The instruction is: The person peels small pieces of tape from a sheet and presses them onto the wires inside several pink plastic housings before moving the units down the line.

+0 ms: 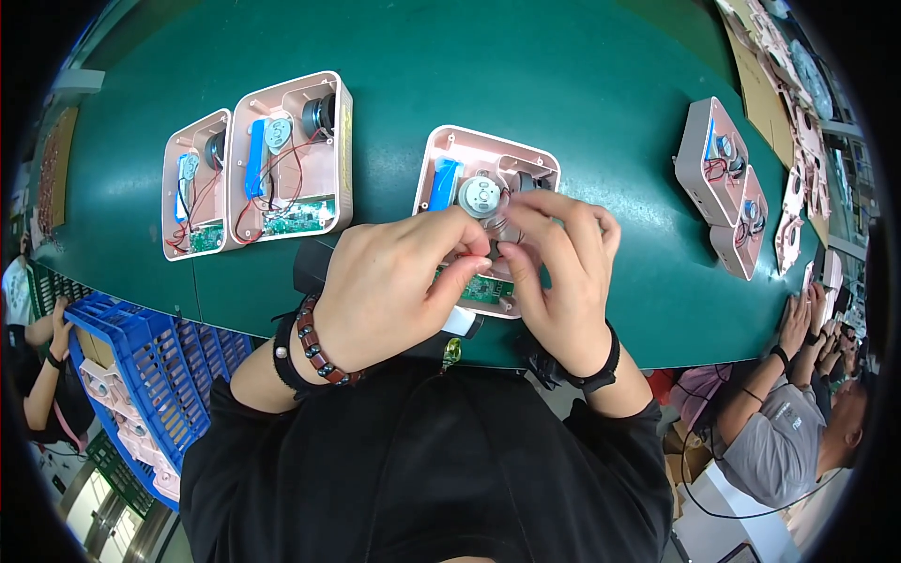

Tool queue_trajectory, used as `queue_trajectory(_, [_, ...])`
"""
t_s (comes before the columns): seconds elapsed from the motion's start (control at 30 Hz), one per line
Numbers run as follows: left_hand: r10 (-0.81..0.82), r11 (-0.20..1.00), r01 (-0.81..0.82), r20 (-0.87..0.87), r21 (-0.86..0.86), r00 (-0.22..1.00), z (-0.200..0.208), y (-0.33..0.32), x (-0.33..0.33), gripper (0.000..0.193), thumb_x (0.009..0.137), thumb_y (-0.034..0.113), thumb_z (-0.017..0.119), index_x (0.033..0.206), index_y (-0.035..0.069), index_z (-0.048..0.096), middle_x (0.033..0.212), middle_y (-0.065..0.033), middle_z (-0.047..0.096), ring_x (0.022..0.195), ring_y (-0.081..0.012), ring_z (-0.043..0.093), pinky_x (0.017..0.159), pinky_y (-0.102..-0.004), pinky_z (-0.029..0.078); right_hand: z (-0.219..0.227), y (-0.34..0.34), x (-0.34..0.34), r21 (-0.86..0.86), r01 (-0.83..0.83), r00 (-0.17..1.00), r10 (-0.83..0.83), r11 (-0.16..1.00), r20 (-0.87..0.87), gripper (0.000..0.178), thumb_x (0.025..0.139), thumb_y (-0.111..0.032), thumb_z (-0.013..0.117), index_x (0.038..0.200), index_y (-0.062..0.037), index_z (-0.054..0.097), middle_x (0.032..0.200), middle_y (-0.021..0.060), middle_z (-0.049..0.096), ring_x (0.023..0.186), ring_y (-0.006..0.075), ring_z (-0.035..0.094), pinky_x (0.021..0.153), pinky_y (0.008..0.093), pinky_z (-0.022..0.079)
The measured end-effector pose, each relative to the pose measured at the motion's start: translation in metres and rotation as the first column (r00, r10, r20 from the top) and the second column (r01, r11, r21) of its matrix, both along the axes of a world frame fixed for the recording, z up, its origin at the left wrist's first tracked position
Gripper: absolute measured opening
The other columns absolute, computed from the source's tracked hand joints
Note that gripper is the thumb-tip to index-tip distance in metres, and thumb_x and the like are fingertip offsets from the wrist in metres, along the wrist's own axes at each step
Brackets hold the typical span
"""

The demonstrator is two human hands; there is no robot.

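Note:
A pale pink plastic housing (435, 141) lies open in front of me. Inside it are a blue battery pack (444, 184), a round silver motor-like part (481, 196), a dark speaker (531, 180) and a green circuit board (490, 289). My left hand (399, 281) is over the lower left of the housing, thumb and forefinger pinched together near the thin wires. My right hand (570, 266) is over the right side, fingers curled in with the fingertips at the wires beside the round part. The fingers hide what either hand grips.
Two similar housings (343, 150) with wired parts stand at left on the green table (404, 56); two more (697, 178) are at right. A blue crate (174, 375) with pink parts stands at lower left. Pink panels (790, 239) line the right edge. Co-workers (784, 427) sit nearby.

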State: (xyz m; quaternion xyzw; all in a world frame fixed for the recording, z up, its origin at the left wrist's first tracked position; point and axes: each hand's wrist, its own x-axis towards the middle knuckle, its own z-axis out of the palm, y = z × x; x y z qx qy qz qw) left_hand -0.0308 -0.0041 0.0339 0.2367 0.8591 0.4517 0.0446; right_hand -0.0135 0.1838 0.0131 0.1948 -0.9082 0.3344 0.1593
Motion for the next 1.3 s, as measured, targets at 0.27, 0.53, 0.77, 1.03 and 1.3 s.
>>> queue_trajectory(0.27, [0.015, 1.0, -0.015, -0.038, 0.003, 0.999, -0.002, -0.001, 0.0, 0.012, 0.083, 0.006, 0.073, 0.089, 0.004, 0.062, 0.074, -0.0055, 0.066, 0.051, -0.0167, 0.058, 0.047, -0.0287, 0.041, -0.005, 0.001, 0.003, -0.041, -0.039, 0.999, 0.038, 0.998, -0.032, 0.025, 0.072, -0.011, 0.076, 0.096, -0.0132, 0.068, 0.105, 0.0006, 0.063, 0.095, 0.0199, 0.058, 0.091, 0.0404, 0.033])
queue_trajectory(0.53, [0.066, 0.997, -0.067, -0.018, -0.039, 0.998, 0.0, 0.002, 0.002, 0.012, 0.085, 0.013, 0.07, 0.087, 0.008, 0.06, 0.074, -0.0039, 0.066, 0.062, -0.023, 0.066, 0.051, -0.0324, 0.047, -0.012, 0.004, 0.001, -0.191, -0.098, 0.991, 0.115, 0.977, 0.076, 0.022, 0.071, -0.008, 0.077, 0.09, -0.0077, 0.066, 0.106, 0.0056, 0.065, 0.103, 0.0232, 0.06, 0.092, 0.0385, 0.035])
queue_trajectory(0.77, [0.043, 0.998, -0.044, -0.029, -0.034, 0.999, 0.002, 0.004, 0.0, 0.013, 0.086, 0.016, 0.07, 0.086, 0.008, 0.06, 0.074, -0.0041, 0.066, 0.064, -0.0232, 0.066, 0.052, -0.0325, 0.048, -0.014, 0.001, 0.0, -0.209, -0.078, 0.989, 0.103, 0.975, 0.108, 0.016, 0.075, -0.007, 0.073, 0.087, -0.0094, 0.064, 0.099, 0.0021, 0.063, 0.103, 0.0223, 0.059, 0.094, 0.0395, 0.03])
queue_trajectory(1.03, [0.034, 0.994, -0.039, -0.054, -0.105, 0.998, 0.004, 0.004, -0.001, 0.012, 0.087, 0.016, 0.069, 0.087, 0.008, 0.06, 0.075, -0.0048, 0.067, 0.065, -0.0231, 0.067, 0.051, -0.0332, 0.048, -0.009, -0.006, 0.002, -0.012, 0.054, 0.998, -0.054, 0.998, 0.013, 0.012, 0.079, -0.004, 0.07, 0.085, -0.0099, 0.062, 0.103, 0.0018, 0.06, 0.106, 0.0225, 0.055, 0.096, 0.039, 0.027])
queue_trajectory(1.3, [0.007, 0.999, -0.008, -0.031, -0.034, 1.0, 0.005, 0.001, -0.002, 0.011, 0.082, 0.011, 0.071, 0.085, 0.006, 0.062, 0.071, -0.0053, 0.066, 0.053, -0.0176, 0.059, 0.047, -0.0286, 0.042, -0.006, -0.002, 0.0, -0.092, -0.052, 0.996, 0.058, 0.994, 0.069, 0.015, 0.076, -0.006, 0.071, 0.087, -0.0114, 0.063, 0.104, 0.0009, 0.058, 0.102, 0.0216, 0.054, 0.096, 0.0418, 0.026])
